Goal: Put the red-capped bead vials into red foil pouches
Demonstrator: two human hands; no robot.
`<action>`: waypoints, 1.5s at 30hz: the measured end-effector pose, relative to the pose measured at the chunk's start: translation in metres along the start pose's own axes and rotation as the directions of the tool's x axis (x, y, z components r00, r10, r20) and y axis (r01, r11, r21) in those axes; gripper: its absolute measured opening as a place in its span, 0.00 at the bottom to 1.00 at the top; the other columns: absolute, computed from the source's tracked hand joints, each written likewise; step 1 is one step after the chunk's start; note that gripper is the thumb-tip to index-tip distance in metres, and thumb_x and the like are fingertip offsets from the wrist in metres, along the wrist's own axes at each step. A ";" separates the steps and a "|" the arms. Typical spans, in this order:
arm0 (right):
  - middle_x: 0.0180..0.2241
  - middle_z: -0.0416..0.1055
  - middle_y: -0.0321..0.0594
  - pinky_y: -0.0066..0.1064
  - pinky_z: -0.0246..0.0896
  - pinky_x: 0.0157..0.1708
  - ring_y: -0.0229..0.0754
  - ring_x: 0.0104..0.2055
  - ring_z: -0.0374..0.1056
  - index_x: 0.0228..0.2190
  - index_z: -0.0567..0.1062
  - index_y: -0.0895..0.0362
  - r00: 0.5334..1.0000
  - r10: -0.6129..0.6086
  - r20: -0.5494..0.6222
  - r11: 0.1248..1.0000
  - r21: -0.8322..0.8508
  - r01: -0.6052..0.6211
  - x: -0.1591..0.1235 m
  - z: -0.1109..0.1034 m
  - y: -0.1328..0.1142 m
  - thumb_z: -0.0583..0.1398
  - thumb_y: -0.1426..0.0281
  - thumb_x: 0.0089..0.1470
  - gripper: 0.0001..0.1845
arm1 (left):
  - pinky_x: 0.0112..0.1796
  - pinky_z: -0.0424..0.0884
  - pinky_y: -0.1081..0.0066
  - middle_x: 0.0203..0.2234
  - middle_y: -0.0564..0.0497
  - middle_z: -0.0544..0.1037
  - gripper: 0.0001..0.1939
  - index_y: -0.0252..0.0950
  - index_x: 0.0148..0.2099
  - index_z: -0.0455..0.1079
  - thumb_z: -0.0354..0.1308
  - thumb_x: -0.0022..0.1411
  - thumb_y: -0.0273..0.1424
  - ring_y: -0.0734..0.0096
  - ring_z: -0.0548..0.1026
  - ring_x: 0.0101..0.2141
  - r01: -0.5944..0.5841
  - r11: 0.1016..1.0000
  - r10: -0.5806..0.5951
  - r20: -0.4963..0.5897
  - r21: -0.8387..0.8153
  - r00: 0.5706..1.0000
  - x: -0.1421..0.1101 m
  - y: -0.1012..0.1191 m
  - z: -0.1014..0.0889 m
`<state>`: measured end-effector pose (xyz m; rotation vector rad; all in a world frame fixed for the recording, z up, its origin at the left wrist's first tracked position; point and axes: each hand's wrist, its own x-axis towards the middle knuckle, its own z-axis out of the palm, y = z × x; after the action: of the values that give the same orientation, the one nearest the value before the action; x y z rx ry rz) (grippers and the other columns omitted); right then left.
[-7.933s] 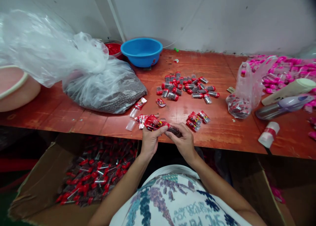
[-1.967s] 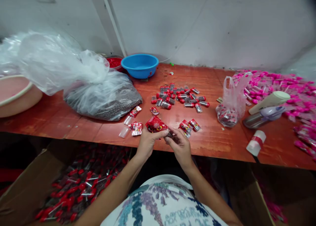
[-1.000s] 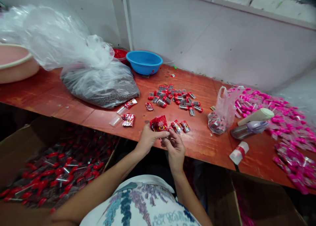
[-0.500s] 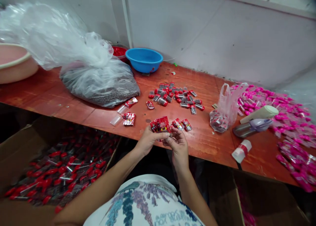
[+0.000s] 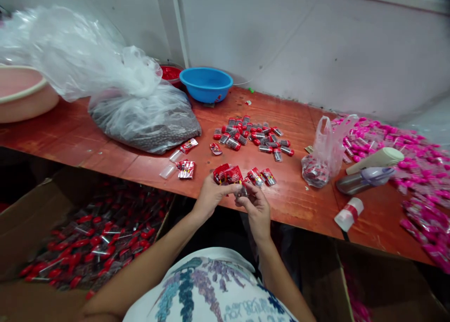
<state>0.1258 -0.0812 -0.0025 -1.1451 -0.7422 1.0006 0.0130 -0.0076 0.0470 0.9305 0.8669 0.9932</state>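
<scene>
My left hand (image 5: 210, 196) is closed on a small red printed packet (image 5: 232, 174) that stands up above its thumb. The packet looks folded or doubled. Fingertips of my right hand (image 5: 258, 208) pinch a small clear container with dark contents (image 5: 242, 192), right against the left thumb and partly hidden by fingers. Just beyond the hands lie two more red packets (image 5: 268, 176). To the left are other red packets (image 5: 186, 169) and clear empty tubes (image 5: 168, 171). Farther back sits a pile of red-capped tubes (image 5: 240, 138) with dark contents.
A clear bag of dark beads (image 5: 144, 120) and a blue basin (image 5: 206, 85) stand at the back left. Rightward are a small plastic bag (image 5: 316, 169), a flask (image 5: 355, 181), a paper roll (image 5: 348, 214) and pink items (image 5: 415, 167). A carton (image 5: 31, 205) of red-capped tubes sits below.
The red packet in my left hand now shows a second red part on its left side. The dark-filled container between my fingers shows more clearly. The view has shifted slightly.
</scene>
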 end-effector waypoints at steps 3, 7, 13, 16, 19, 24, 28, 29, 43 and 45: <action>0.36 0.73 0.35 0.31 0.70 0.34 0.38 0.34 0.70 0.45 0.72 0.50 0.997 0.045 0.056 0.997 0.059 -0.048 0.004 -0.003 -0.007 0.66 0.71 0.46 0.21 | 0.36 0.70 0.70 0.29 0.51 0.79 0.29 0.34 0.46 0.73 0.71 0.38 0.25 0.69 0.75 0.30 0.063 0.998 -0.062 0.060 -0.025 0.996 0.000 0.000 -0.002; 0.34 0.70 0.33 0.30 0.69 0.33 0.36 0.33 0.69 0.45 0.71 0.51 0.999 0.016 0.032 1.000 0.013 -0.016 0.007 -0.004 -0.014 0.66 0.71 0.45 0.23 | 0.38 0.70 0.68 0.34 0.48 0.80 0.34 0.35 0.53 0.69 0.70 0.41 0.26 0.65 0.76 0.35 0.055 0.996 -0.050 0.060 -0.077 0.997 -0.001 -0.006 0.000; 0.38 0.71 0.35 0.30 0.68 0.37 0.37 0.36 0.70 0.44 0.71 0.51 0.999 0.008 0.050 1.000 -0.001 -0.008 0.003 0.000 -0.011 0.66 0.72 0.45 0.22 | 0.33 0.69 0.72 0.27 0.54 0.77 0.34 0.34 0.51 0.70 0.72 0.38 0.27 0.73 0.73 0.28 -0.042 0.998 0.037 -0.098 -0.056 0.995 0.004 -0.011 0.004; 0.37 0.73 0.35 0.29 0.68 0.38 0.37 0.38 0.70 0.42 0.72 0.52 0.999 0.011 0.042 1.000 0.003 -0.011 0.003 0.002 -0.007 0.65 0.72 0.46 0.19 | 0.31 0.69 0.73 0.24 0.55 0.75 0.28 0.32 0.44 0.71 0.72 0.36 0.27 0.74 0.72 0.25 -0.047 0.999 0.045 -0.118 -0.011 0.992 0.005 -0.010 0.006; 0.38 0.73 0.35 0.30 0.67 0.40 0.38 0.39 0.70 0.41 0.73 0.53 1.000 -0.018 0.014 0.999 -0.028 0.018 0.003 0.003 -0.003 0.65 0.73 0.46 0.17 | 0.30 0.68 0.74 0.23 0.55 0.74 0.22 0.32 0.37 0.71 0.72 0.36 0.28 0.75 0.70 0.24 -0.062 0.997 0.068 -0.125 0.051 0.990 0.005 -0.011 0.008; 0.38 0.73 0.37 0.32 0.68 0.41 0.39 0.39 0.70 0.44 0.72 0.53 0.999 -0.034 -0.015 0.998 -0.061 0.033 0.004 0.003 -0.003 0.65 0.72 0.46 0.20 | 0.32 0.70 0.73 0.26 0.54 0.76 0.27 0.33 0.42 0.70 0.72 0.36 0.27 0.74 0.72 0.26 -0.038 0.997 0.044 -0.092 0.064 0.995 0.005 -0.011 0.008; 0.37 0.73 0.36 0.30 0.68 0.39 0.38 0.38 0.70 0.44 0.72 0.52 0.999 0.043 0.031 0.999 0.032 -0.044 0.008 -0.005 -0.009 0.67 0.73 0.43 0.23 | 0.37 0.70 0.70 0.27 0.53 0.78 0.37 0.34 0.51 0.68 0.72 0.36 0.25 0.71 0.75 0.29 0.059 0.998 -0.059 0.003 0.003 0.998 0.003 -0.006 0.004; 0.37 0.73 0.35 0.30 0.68 0.39 0.38 0.38 0.70 0.44 0.73 0.52 0.997 0.061 0.042 0.997 0.051 -0.063 0.009 -0.007 -0.011 0.67 0.74 0.42 0.24 | 0.38 0.70 0.69 0.28 0.53 0.78 0.37 0.34 0.52 0.68 0.72 0.36 0.25 0.70 0.75 0.30 0.081 0.997 -0.081 0.036 -0.007 0.996 0.002 -0.006 0.003; 0.38 0.70 0.36 0.34 0.63 0.43 0.41 0.40 0.66 0.44 0.77 0.49 0.992 -0.113 0.062 0.962 -0.244 0.125 0.013 -0.017 0.009 0.66 0.71 0.45 0.20 | 0.29 0.66 0.75 0.22 0.54 0.75 0.11 0.32 0.28 0.73 0.70 0.40 0.25 0.75 0.71 0.24 0.182 0.983 -0.180 0.090 -0.013 0.980 0.008 -0.022 -0.002; 0.37 0.69 0.36 0.33 0.62 0.43 0.41 0.40 0.65 0.43 0.77 0.48 0.983 -0.171 0.062 0.935 -0.305 0.182 0.014 -0.019 0.012 0.65 0.71 0.47 0.18 | 0.27 0.65 0.75 0.20 0.55 0.74 0.10 0.32 0.26 0.73 0.70 0.40 0.25 0.77 0.69 0.22 0.201 0.979 -0.198 0.090 -0.025 0.976 0.009 -0.024 -0.003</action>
<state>0.1453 -0.0749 -0.0194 -1.3068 -1.0382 0.7699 0.0205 -0.0050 0.0222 0.8339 0.8496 0.7869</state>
